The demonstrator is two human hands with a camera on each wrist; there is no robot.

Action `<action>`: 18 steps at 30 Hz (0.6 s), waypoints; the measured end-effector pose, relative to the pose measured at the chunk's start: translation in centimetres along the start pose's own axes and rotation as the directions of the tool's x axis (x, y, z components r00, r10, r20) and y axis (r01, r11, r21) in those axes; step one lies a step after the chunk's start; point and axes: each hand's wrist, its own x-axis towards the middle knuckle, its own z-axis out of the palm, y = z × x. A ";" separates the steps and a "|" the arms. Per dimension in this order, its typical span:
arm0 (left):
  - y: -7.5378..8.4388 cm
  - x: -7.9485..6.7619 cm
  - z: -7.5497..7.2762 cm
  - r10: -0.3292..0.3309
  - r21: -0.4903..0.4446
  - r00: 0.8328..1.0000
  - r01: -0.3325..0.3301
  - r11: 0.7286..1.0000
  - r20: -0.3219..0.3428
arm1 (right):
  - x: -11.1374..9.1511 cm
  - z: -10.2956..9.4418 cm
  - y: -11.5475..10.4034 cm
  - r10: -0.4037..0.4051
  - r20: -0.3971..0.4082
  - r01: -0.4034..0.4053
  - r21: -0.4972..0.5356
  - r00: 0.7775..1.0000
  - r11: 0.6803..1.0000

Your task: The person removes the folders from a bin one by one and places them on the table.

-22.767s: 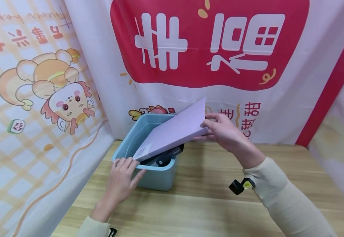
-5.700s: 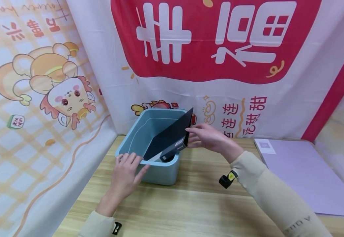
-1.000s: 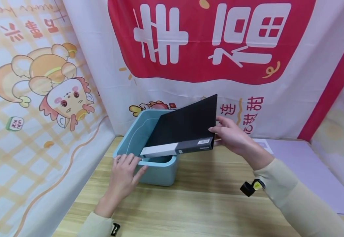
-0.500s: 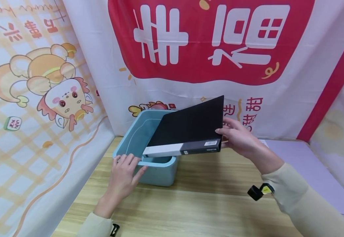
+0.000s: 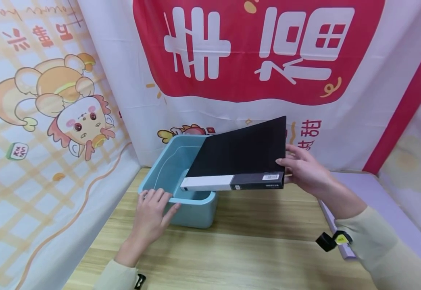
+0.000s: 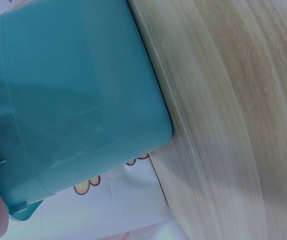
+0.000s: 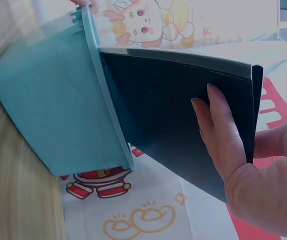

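My right hand (image 5: pixel 306 169) pinches a black file folder (image 5: pixel 243 151) by its right end, thumb on the near cover and fingers behind. The folder's spine, part white and part dark grey with a small barcode label, faces me. Its left end still overlaps the opening of a light blue plastic bin (image 5: pixel 196 213), tilted up to the right. At the bin's front left corner my left hand (image 5: pixel 150 211) grips the rim, fingers over the edge and thumb outside. The right wrist view shows several fingers (image 7: pixel 226 132) flat along the underside of the folder (image 7: pixel 178 110).
A lilac folder (image 5: pixel 384 209) lies flat on the wooden table (image 5: pixel 239 257) at the right, partly behind my right forearm. Printed cloth hangs behind the bin (image 5: pixel 232 112) and along the left side (image 5: pixel 69 133).
Over the last second the black folder has slid right and out of the bin with my right hand, and its spine has levelled. My left hand has stayed on the rim.
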 end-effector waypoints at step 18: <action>0.1 0.0 -0.1 -0.002 0.005 1.000 0.002 1.000 0.005 | -3.1 -2.8 -0.6 -0.036 -0.027 0.034 -0.059 0.999 0.998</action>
